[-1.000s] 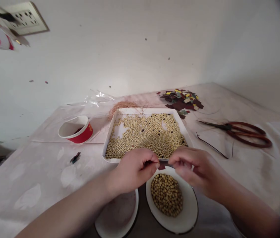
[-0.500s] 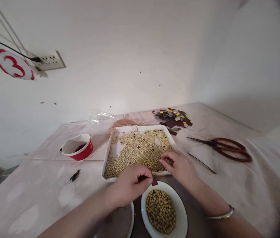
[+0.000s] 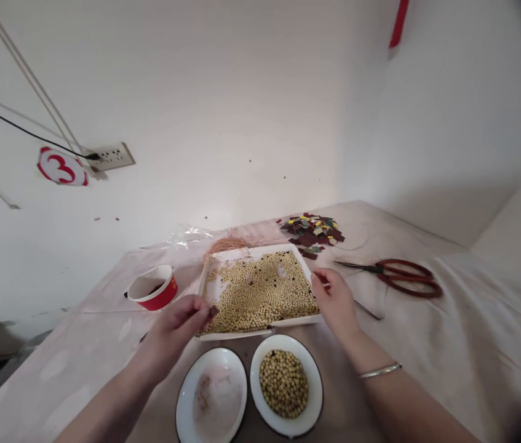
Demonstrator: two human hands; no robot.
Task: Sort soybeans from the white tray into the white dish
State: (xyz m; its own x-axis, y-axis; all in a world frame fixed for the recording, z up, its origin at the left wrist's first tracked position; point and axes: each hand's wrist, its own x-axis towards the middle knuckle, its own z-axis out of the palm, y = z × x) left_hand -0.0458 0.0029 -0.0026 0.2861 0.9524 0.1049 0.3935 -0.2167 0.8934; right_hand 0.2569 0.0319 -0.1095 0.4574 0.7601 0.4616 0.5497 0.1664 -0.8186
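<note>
My left hand (image 3: 179, 329) is closed in a pinch on a small dark red flat piece (image 3: 213, 311), near the front left corner of a white tray (image 3: 235, 336). Small pale yellow beads or seeds (image 3: 260, 295) fill most of the tray, with dark ones scattered among them. At the tray's right edge is my right hand (image 3: 336, 304), thumb and fingertips pinched together; what they hold, if anything, is too small to make out. In front of the tray stand a white bowl (image 3: 316, 384) of larger yellow-green beads (image 3: 283, 383) and a second white bowl (image 3: 223, 394) with reddish residue.
A red and white paper cup (image 3: 161, 298) stands left of the tray. Behind lie copper-coloured fibres (image 3: 227, 245), clear plastic (image 3: 190, 235) and a pile of coloured flat pieces (image 3: 313, 231). Red-handled scissors (image 3: 403, 278) lie at right. A socket (image 3: 112, 157) is on the wall.
My left hand has moved left, away from the bead bowl, with the dark red piece. My right hand has moved from over the beads to the tray's right edge. The view has shifted.
</note>
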